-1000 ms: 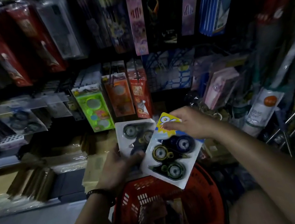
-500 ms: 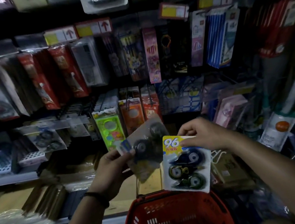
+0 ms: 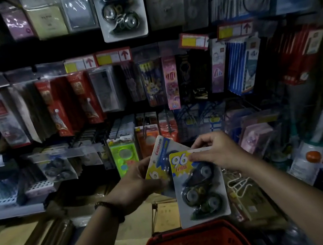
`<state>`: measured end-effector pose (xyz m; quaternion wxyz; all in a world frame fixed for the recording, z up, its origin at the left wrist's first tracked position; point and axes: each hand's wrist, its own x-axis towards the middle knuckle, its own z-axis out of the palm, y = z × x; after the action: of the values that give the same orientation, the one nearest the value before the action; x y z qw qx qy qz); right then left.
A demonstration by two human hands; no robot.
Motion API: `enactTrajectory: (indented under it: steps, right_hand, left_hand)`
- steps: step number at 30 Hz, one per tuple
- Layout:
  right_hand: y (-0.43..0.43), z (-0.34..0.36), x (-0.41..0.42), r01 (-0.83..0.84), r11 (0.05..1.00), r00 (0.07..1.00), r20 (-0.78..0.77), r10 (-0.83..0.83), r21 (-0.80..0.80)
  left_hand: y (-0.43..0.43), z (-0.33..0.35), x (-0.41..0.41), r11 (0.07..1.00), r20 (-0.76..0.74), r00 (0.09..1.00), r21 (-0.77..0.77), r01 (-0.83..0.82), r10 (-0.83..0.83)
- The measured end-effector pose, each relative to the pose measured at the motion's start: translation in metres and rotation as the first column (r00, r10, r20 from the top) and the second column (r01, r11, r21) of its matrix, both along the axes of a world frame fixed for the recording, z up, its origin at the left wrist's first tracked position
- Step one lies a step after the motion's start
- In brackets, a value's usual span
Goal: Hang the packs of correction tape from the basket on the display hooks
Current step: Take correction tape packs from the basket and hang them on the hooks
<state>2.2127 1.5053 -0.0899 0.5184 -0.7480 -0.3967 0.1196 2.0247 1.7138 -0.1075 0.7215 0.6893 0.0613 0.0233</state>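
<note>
two packs of correction tape are held above the red basket's (image 3: 192, 231) far rim. fingers (image 3: 199, 142) of your right hand (image 3: 217, 153) pinch the upright front pack's (image 3: 199, 190) top edge. your left hand (image 3: 134, 189) grips the tilted rear pack (image 3: 159, 157), whose right edge tucks behind the front one.
</note>
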Motion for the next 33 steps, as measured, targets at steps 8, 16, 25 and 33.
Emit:
enactTrajectory:
  steps: [8,16,25,33]
  right_hand:
    - [0.01,0.011,0.008,-0.006,0.996,0.997,-0.08,0.013,0.086]
    - [0.042,0.051,0.013,-0.04,0.981,0.994,-0.088,0.058,0.189]
    - [0.086,0.111,0.008,0.137,0.886,0.986,-0.149,-0.078,0.444]
    - [0.104,0.137,-0.01,-0.234,0.898,0.972,0.121,0.204,0.371]
  left_hand:
    - [-0.006,0.0,0.006,0.883,0.048,0.898,-0.213,-0.418,0.437]
    - [-0.008,0.047,0.021,0.847,0.102,0.858,-0.251,-0.468,0.504]
    - [0.008,0.1,0.042,0.824,0.301,0.768,-0.16,-0.544,0.565]
    - [0.05,0.176,0.051,0.763,0.475,0.636,-0.127,-0.634,0.608]
